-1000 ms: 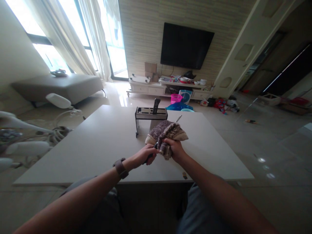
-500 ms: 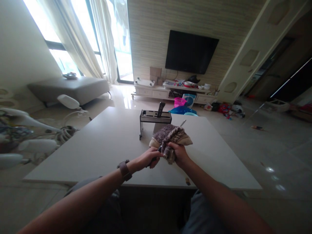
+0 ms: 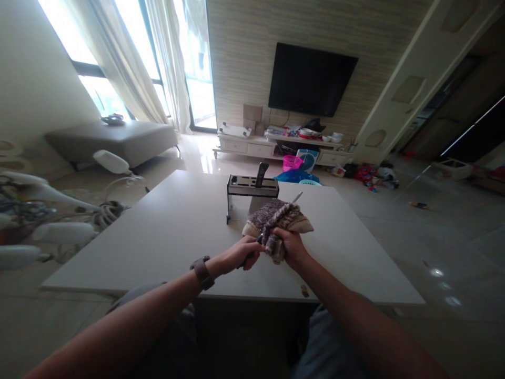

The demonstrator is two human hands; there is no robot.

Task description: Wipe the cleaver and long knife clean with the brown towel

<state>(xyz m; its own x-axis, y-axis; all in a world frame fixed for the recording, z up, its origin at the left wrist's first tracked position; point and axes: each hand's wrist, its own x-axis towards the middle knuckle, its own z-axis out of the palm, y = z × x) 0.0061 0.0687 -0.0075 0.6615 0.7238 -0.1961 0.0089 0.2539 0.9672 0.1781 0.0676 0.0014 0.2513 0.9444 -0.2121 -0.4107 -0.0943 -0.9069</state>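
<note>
Fingers of the left hand (image 3: 239, 255) are closed snugly around the black handle of a knife (image 3: 259, 238), while those of the right hand (image 3: 292, 245) are clamped on a bunched-up cloth (image 3: 268, 212). How the right fingertips sit underneath can't be told, since they're hidden. Both are held over the table (image 3: 189, 237), just on the near side of the rack (image 3: 246, 183); whether the cloth touches the tabletop isn't clear.

Progress-wise, a wipe-down seems to be caught partway. Most of the blade is covered by the cloth, with a pale tip (image 3: 298, 197), presumably the blade's, left poking out on the far side. Left to do, at a guess: wiping finished, cloth pulled off, knife slotted into the rack. Another black handle (image 3: 261, 175) is already parked there, though whether that one's been cleaned can't be told.
</note>
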